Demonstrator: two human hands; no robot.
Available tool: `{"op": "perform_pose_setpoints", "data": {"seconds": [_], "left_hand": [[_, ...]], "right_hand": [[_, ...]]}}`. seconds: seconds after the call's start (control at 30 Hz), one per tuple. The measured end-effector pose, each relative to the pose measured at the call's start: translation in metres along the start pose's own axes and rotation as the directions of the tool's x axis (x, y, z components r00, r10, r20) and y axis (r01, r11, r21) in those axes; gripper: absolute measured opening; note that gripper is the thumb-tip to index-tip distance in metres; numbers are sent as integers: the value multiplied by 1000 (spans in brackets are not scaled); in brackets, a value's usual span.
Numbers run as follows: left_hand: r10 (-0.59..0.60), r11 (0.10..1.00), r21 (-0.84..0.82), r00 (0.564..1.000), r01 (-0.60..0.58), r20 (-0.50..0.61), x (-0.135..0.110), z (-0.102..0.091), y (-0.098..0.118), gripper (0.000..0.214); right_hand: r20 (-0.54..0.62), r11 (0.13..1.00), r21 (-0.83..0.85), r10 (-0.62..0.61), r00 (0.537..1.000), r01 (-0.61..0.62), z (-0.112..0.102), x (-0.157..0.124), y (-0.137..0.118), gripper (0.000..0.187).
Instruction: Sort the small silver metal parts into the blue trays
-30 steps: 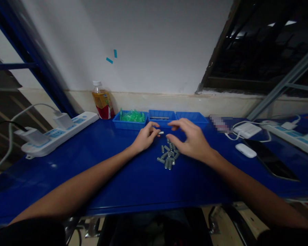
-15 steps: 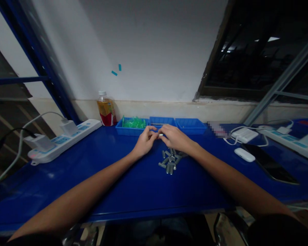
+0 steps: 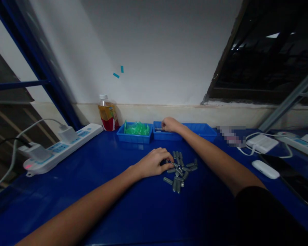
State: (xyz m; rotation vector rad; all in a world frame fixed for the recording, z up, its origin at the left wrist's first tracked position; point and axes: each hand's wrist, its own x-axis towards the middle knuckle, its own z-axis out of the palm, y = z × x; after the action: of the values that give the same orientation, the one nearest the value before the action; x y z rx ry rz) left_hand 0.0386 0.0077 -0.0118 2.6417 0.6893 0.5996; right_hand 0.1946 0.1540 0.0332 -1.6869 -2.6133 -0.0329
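Note:
Several small silvery metal cylinders (image 3: pixel 178 184) lie in a loose pile on the blue table. My left hand (image 3: pixel 155 162) is at the pile's left edge, thumb and fingers closing round one metal cylinder (image 3: pixel 174 164). My right hand (image 3: pixel 171 125) reaches into the middle blue tray (image 3: pixel 166 136), its fingers bent down and closed. What those fingers grip is hidden, though a thin metallic piece (image 3: pixel 158 129) shows beside them in the tray.
Left of the middle tray stands a blue tray (image 3: pixel 133 138) with green plastic pieces (image 3: pixel 137 128); another blue tray (image 3: pixel 205 133) is at right. A drink bottle (image 3: pixel 108 114), a power strip (image 3: pixel 66 143), a white case (image 3: pixel 265 169) and a dark phone (image 3: pixel 290 177) lie around.
My hands were together above the table, with a small pale piece at the fingers. They have parted: the left came down to the cylinders, the right went back into the middle tray.

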Motion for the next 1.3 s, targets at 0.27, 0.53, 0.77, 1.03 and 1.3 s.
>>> {"op": "perform_pose_setpoints", "data": {"seconds": [0.27,0.53,0.77,1.03,1.3], "left_hand": [[-81,996,31,997,80,11,0,-6,1,20],[-71,997,-12,997,71,-7,3,-2,-8,15],[-165,985,-83,966,151,-198,5,2,-12,15],[-349,913,-347,851,214,-392,7,6,-28,14],[-494,797,-583,726,159,-478,9,9,-41,9]], "right_hand": [[74,998,58,-36,997,32,-4,-11,6,27],[121,993,116,-25,992,11,-7,-19,11,30],[112,970,244,-41,993,13,-1,-20,9,30],[20,969,242,48,999,-51,-12,-30,-2,33],[-418,889,199,-303,856,412,3,-97,-37,19]]}}
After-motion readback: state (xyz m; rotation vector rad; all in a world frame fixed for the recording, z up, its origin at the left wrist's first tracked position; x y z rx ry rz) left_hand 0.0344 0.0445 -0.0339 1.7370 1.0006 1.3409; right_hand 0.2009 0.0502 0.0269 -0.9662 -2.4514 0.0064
